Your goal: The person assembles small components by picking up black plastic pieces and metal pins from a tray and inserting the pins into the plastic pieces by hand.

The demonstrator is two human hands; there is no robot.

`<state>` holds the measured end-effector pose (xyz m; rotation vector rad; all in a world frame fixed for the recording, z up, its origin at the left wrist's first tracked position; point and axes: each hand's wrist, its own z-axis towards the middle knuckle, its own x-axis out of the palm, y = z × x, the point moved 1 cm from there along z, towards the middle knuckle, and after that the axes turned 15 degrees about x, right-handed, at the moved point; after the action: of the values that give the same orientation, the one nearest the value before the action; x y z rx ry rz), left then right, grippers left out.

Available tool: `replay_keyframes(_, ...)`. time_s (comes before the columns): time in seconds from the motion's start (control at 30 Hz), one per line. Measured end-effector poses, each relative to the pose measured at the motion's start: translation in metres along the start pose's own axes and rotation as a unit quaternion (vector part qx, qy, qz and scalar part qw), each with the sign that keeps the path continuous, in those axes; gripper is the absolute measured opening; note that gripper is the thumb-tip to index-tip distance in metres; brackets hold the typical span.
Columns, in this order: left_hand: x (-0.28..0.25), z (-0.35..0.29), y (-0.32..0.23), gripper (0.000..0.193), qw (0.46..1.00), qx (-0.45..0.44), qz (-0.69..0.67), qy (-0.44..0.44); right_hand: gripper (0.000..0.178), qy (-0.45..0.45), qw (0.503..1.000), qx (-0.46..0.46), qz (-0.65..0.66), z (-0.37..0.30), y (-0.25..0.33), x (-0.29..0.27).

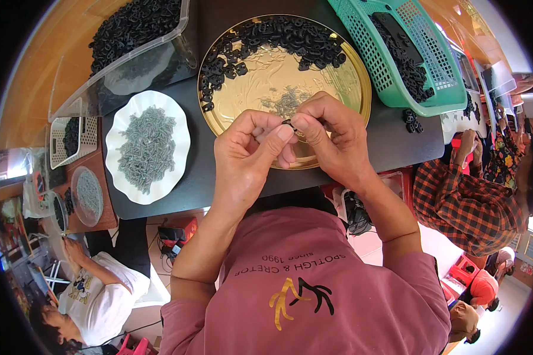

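A dark desk (411, 137) spread before the person in the mauve T-shirt (302, 254). On it, in the middle, stood a round gold tray (251, 74) with a raised rim. Beyond the tray's left side was a clear plastic bin (154, 48) heaped with black parts, and to its right stood a green perforated basket (444, 100), also holding black parts. A white scalloped dish (181, 145) sat on the desk left of the tray, filled with short grey rods (148, 148).

Both hands met above the tray's near half. The left hand (251, 142) had its thumb and index finger closed in a pinch, its other fingers curled beneath. The right hand (333, 127) was drawn in tightly too, thumb and index finger close together beside the left fingertips; I could not tell whether it gripped anything.

Loose black parts (284, 35) lay along the tray's far and left edges, and small grey pieces (287, 100) lay scattered just beyond the fingers. Smallest of all, a small black component (288, 122) sat in the left hand's pinch, mostly hidden by the fingertips.
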<state>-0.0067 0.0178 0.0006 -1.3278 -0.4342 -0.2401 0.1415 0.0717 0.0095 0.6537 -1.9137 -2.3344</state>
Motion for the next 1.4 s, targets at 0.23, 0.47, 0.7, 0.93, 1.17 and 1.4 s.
replay_keyframes(0.23, -0.001, 0.008, 0.012, 0.009, 1.000, 0.001, -0.005, 0.000, 0.010, -0.020, 1.000, 0.012, -0.021, 0.003, -0.005, 0.000)
replay_keyframes(0.47, -0.005, 0.011, 0.011, 0.011, 0.998, -0.024, -0.056, -0.011, 0.014, 0.062, 0.985, 0.156, 0.038, 0.009, 0.001, -0.016)
replay_keyframes(0.7, -0.005, 0.010, 0.009, 0.012, 0.998, -0.033, -0.044, 0.005, 0.009, 0.059, 0.997, 0.009, -0.052, 0.014, 0.002, -0.020)
replay_keyframes(0.93, -0.002, 0.006, 0.004, 0.012, 0.999, -0.030, -0.024, 0.024, 0.005, 0.067, 0.989, -0.059, -0.121, 0.014, 0.009, -0.022)
replay_keyframes(1.17, 0.002, 0.004, 0.007, 0.009, 1.000, -0.004, 0.019, 0.023, 0.005, 0.049, 0.989, -0.043, -0.130, 0.007, 0.009, -0.016)
replay_keyframes(1.4, -0.003, 0.009, 0.017, 0.009, 0.999, -0.031, 0.003, 0.007, 0.006, 0.046, 0.992, 0.022, -0.114, 0.008, -0.003, -0.014)
